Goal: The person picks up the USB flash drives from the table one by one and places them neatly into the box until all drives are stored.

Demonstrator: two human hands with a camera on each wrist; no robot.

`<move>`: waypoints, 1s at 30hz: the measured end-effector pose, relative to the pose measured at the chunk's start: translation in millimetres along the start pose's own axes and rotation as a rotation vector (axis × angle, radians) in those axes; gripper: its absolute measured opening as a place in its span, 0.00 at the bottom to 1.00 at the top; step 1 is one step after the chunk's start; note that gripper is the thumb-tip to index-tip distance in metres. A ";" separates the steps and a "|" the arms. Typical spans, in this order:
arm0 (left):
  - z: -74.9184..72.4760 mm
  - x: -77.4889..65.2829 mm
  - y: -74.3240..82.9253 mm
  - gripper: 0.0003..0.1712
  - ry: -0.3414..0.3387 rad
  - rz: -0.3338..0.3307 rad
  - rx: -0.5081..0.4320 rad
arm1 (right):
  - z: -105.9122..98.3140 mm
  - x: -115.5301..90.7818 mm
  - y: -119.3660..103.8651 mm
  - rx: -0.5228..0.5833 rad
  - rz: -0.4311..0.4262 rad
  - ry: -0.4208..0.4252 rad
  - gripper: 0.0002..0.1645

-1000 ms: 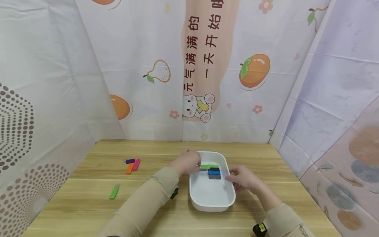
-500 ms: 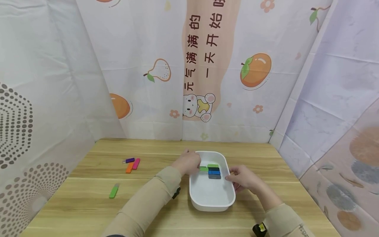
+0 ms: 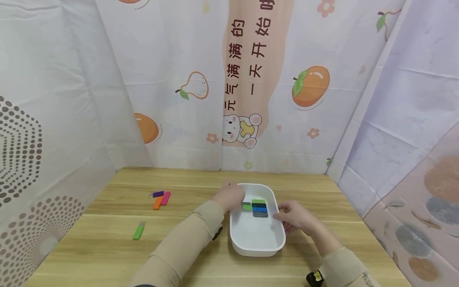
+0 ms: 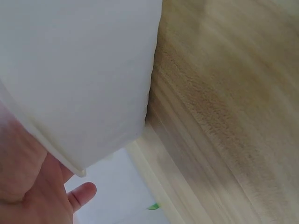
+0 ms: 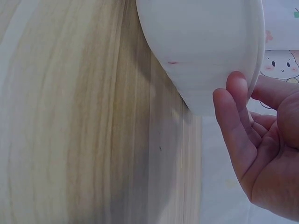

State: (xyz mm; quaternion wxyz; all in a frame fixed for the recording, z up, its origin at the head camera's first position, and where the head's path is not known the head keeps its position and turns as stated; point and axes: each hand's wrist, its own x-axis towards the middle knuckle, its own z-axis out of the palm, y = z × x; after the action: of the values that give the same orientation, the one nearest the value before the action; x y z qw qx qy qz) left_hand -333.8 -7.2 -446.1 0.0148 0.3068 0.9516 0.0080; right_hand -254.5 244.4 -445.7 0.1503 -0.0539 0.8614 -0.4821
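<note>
White cloth (image 3: 179, 44) hangs behind a wooden table (image 3: 193, 183) with a white box (image 3: 256, 233) on it. The right hand (image 3: 295, 216) pinches the box's right rim. The left hand (image 3: 229, 197) dips over the left rim; I can't tell if its fingers pinch the green stick (image 3: 247, 207) by them, inside the box. More sticks (image 3: 262, 209) lie in there; four others (image 3: 157, 203) lie on the table.
</note>
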 end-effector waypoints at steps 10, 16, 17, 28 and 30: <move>2.6 6.0 5.4 0.12 -0.023 -0.046 0.025 | 0.3 1.3 0.1 -0.009 -0.008 -0.003 0.23; 2.9 5.6 8.6 0.10 -0.018 -0.050 0.068 | 0.1 2.0 0.9 -0.011 -0.011 -0.003 0.22; 3.0 5.4 9.2 0.10 -0.015 -0.051 0.076 | 0.1 2.1 1.0 -0.014 -0.010 0.000 0.22; 2.8 4.1 13.3 0.07 -0.014 -0.050 0.147 | 0.8 0.9 0.9 -0.036 0.002 0.014 0.21; 3.7 4.4 13.3 0.07 -0.012 -0.050 0.154 | 0.6 0.9 1.4 -0.031 -0.002 0.009 0.22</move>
State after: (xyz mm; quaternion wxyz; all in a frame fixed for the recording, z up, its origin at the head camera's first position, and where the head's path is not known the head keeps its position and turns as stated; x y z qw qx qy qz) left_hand -329.5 6.2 -449.6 -0.0030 0.2832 0.9567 -0.0673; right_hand -255.2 244.5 -447.4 0.1450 -0.0547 0.8695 -0.4690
